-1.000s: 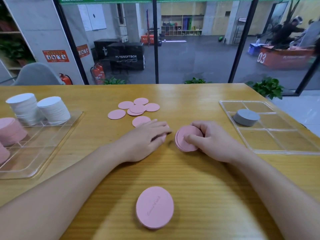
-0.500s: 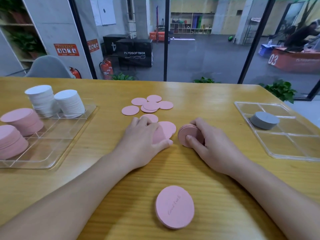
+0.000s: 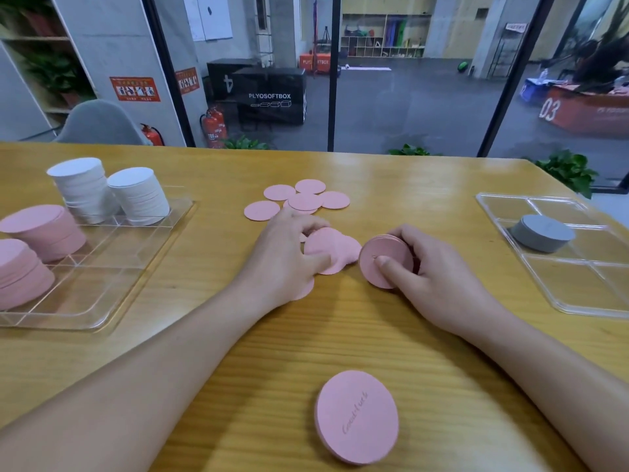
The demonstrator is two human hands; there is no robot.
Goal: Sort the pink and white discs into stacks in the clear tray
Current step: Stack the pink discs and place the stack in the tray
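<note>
Gathering loose pink discs at mid-tabletop, one hand collecting, one hand holding the stack.

Head view: the right hand has its fingers curled round a small stack of pink discs, held on edge, flat faces toward the left hand. That hand's fingers pinch a few loose discs lying flat just beside the stack. The next move probably turns on this gap: a short slide rightward joins them. More scattered discs lie beyond the left fingers; one single disc sits nearer the body. The clear tray, with white stacks and pink stacks, is well left, bare tabletop between.
</note>
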